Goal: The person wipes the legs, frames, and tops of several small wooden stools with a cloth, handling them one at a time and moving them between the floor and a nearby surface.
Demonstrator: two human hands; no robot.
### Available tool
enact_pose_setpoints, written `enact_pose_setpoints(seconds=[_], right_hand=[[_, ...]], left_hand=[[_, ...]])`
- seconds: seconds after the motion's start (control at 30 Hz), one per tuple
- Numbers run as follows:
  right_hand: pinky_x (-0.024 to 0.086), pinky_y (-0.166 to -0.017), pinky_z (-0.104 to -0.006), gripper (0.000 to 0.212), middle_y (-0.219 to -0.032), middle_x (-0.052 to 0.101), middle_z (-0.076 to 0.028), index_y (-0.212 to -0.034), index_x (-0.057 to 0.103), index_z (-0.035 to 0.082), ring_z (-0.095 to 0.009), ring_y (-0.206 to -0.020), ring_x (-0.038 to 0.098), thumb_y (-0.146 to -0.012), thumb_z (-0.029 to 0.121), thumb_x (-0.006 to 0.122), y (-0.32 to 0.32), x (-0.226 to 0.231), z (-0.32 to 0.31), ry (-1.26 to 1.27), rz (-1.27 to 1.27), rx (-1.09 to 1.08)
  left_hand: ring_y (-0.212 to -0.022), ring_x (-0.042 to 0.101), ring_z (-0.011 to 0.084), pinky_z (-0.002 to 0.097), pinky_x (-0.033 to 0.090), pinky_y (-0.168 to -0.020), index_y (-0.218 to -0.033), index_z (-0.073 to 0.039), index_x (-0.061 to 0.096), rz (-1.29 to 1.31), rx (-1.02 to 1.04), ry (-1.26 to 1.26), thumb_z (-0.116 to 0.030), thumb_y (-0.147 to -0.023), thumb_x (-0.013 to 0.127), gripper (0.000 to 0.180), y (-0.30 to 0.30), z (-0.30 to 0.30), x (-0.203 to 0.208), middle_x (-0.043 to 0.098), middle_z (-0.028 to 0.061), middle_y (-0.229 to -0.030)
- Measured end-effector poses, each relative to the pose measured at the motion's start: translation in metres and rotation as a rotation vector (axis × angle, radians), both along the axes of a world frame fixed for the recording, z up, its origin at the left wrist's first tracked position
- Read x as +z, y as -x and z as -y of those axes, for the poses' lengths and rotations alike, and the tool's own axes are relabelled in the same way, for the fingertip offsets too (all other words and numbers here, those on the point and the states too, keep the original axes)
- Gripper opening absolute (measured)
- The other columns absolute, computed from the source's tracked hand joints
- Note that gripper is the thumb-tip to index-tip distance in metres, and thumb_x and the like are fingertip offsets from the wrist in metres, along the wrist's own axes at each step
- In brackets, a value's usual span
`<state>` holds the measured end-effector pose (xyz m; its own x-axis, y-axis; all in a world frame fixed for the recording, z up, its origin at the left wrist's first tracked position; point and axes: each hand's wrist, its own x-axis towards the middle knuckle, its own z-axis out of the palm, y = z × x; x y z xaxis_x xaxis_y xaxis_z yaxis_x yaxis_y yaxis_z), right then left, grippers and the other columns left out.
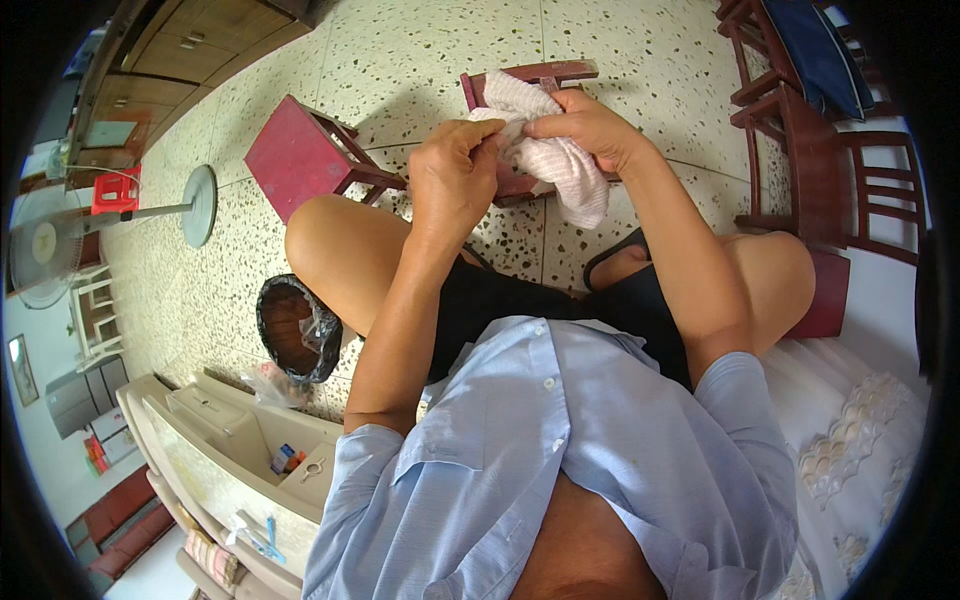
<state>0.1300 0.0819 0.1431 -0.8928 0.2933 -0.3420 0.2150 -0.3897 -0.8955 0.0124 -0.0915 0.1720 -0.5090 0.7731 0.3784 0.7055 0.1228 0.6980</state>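
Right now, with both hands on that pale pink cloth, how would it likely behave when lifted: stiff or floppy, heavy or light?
The cloth is probably floppy: it bunches between the left hand and the right hand, and its free end droops below them. It looks light, since fingertips alone seem to carry it. Its ribbed, towel-like surface suggests it is unlikely to slip.

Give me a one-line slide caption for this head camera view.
Seated person grips a pale pink cloth with left hand and right hand above a red stool.
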Motion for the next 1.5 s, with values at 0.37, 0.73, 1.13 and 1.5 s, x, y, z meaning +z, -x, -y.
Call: enact_pose_setpoints(seconds=[0.37,0.73,1.13,1.5], right_hand=[[0.057,-0.074,-0.0296,0.037,-0.101,0.071,-0.013,-0.115,0.063,-0.006,-0.016,-0.084,0.070,-0.081,0.006,0.070,0.004,0.007,0.013,-0.047,-0.012,0.020],[0.058,-0.078,-0.0304,0.040,-0.105,0.070,-0.015,-0.118,0.062,-0.007,-0.019,-0.089,0.071,-0.080,0.005,0.069,-0.003,0.006,0.000,0.068,-0.072,-0.020],[0.057,-0.079,-0.0288,0.035,-0.101,0.071,-0.012,-0.113,0.066,-0.006,-0.015,-0.088,0.070,-0.080,0.004,0.070,-0.003,0.022,0.010,-0.026,-0.101,0.091],[0.058,-0.076,-0.0307,0.040,-0.101,0.070,-0.015,-0.115,0.064,-0.006,-0.018,-0.086,0.070,-0.076,0.002,0.070,-0.003,0.003,0.002,0.052,-0.044,0.041]], left_hand=[[-0.071,0.062,0.0131,0.0274,0.050,-0.064,-0.097,0.001,0.071,0.406,0.046,0.042,-0.007,-0.089,0.071,0.012,0.005,0.003,-0.030,0.068,0.0073,-0.080],[-0.067,0.057,0.0108,0.0262,0.050,-0.065,-0.099,0.000,0.064,0.919,0.234,-0.145,-0.018,-0.098,0.064,0.018,0.035,0.025,-0.018,0.061,0.0018,-0.076],[-0.066,0.054,0.0083,0.0231,0.046,-0.063,-0.104,0.001,0.071,0.844,0.173,-0.066,-0.018,-0.093,0.071,0.022,0.018,0.015,-0.009,0.064,0.0012,-0.078],[-0.061,0.050,0.0086,0.0238,0.041,-0.056,-0.096,-0.004,0.061,0.833,0.249,-0.229,-0.023,-0.100,0.061,0.019,0.042,0.029,-0.012,0.058,0.0004,-0.069]])
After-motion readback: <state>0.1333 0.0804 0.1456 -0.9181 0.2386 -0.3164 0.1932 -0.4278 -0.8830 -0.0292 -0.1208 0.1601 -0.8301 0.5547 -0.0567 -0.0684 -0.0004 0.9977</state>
